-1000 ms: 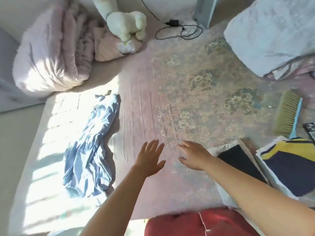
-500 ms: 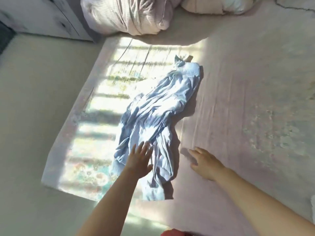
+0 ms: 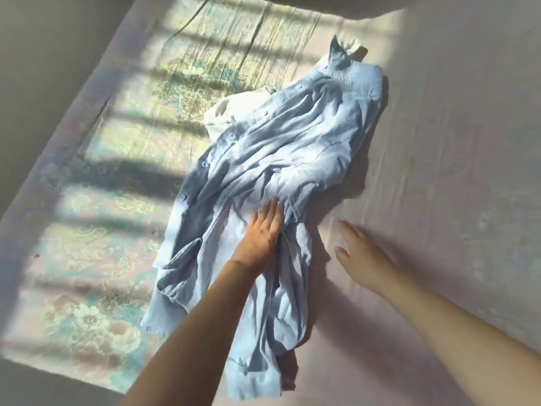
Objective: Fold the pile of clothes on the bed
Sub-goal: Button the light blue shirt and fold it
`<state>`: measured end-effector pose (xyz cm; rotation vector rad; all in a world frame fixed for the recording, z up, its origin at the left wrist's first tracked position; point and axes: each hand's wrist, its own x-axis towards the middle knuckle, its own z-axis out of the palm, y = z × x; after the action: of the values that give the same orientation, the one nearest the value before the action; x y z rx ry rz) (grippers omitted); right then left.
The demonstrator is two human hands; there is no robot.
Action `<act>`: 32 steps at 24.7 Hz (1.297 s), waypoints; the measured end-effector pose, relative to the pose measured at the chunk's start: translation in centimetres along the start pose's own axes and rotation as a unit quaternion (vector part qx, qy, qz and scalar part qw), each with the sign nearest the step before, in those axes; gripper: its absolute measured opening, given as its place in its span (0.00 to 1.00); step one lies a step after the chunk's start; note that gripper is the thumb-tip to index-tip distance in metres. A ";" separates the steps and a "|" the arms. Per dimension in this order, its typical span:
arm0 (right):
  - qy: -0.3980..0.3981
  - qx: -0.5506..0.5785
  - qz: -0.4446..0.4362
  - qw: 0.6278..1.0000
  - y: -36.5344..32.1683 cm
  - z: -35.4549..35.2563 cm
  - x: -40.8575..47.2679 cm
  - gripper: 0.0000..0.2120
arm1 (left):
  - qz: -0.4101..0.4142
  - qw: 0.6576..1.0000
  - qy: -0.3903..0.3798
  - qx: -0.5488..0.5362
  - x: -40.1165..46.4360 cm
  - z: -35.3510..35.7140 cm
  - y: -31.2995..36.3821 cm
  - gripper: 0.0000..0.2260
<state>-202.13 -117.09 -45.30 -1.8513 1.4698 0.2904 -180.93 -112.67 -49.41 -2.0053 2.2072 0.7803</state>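
Blue shirt [image 3: 272, 177] – soft, light, limp, so it'll slump if lifted by one spot; best taken w/ both hands at collar or shoulders (far end). Pale blue, buttoned front, badly crumpled, lying diagonally on the bedspread [image 3: 439, 171], partly in sun. Left hand [image 3: 263, 232] rests flat on its middle, fingers straight, gripping nothing. Right hand [image 3: 360, 256] just beside the shirt, spread – also holds nothing.

Home bedroom. A bed covered by a pinkish floral sheet [image 3: 96, 259] fills most of the frame, with slatted window sunlight across its left half. A crumpled light-blue buttoned shirt [image 3: 263, 159] lies at centre. Plain floor [image 3: 44, 54] shows along the left edge and lower left corner.
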 end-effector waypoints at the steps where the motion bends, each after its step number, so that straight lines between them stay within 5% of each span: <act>1: 0.019 0.075 0.036 0.996 -0.1 -0.4 0.3 0.27 | 0.018 0.999 0.014 -0.025 -0.9 -0.1 1.0 0.31; 3: 0.044 0.239 0.128 0.962 -0.7 -1.3 0.8 0.26 | 0.059 0.997 0.002 -0.056 -2.7 -0.6 3.9 0.30; 6: 0.074 0.458 0.215 0.859 -1.3 -2.8 1.7 0.26 | 0.081 0.994 -0.038 -0.062 -5.1 -0.5 9.3 0.28; 9: 0.145 0.500 0.260 0.813 0.8 -3.7 1.1 0.28 | 0.097 0.994 0.030 -0.039 -7.2 1.2 15.2 0.26; 11: 0.170 0.475 0.271 0.820 3.9 -4.2 -0.4 0.23 | 0.070 0.998 -0.006 -0.006 -8.7 2.0 19.3 0.28; 15: 0.213 0.410 0.289 0.839 11.7 -5.1 -5.6 0.15 | 0.100 0.992 -0.080 -0.021 -9.5 2.4 25.4 0.15; 17: 0.234 0.329 0.311 0.860 16.3 -6.3 -7.9 0.14 | 0.110 0.991 -0.023 -0.074 -8.6 2.1 25.5 0.19; 20: 0.204 0.267 0.341 0.878 21.6 -7.6 -9.4 0.18 | 0.018 0.993 0.078 -0.090 -5.2 0.7 22.2 0.23; 23: 0.183 0.247 0.342 0.888 22.4 -7.7 -8.6 0.25 | -0.031 0.997 0.048 -0.059 -0.5 -0.5 18.9 0.29; 27: 0.270 0.093 0.231 0.930 19.9 -8.4 -5.5 0.25 | -0.064 0.982 0.044 -0.172 4.9 -1.3 20.3 0.38; 30: 0.288 0.171 0.094 0.937 17.1 -10.1 -3.0 0.25 | -0.048 0.976 0.028 -0.210 7.2 -0.6 23.9 0.30; 32: 0.246 0.252 0.088 0.932 15.3 -11.7 -1.2 0.27 | 0.002 0.985 0.045 -0.167 6.9 0.2 26.5 0.22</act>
<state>-219.49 -124.99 -42.64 -1.4234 1.8354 -0.4691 -207.16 -118.23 -43.60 -2.2183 2.2548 1.1499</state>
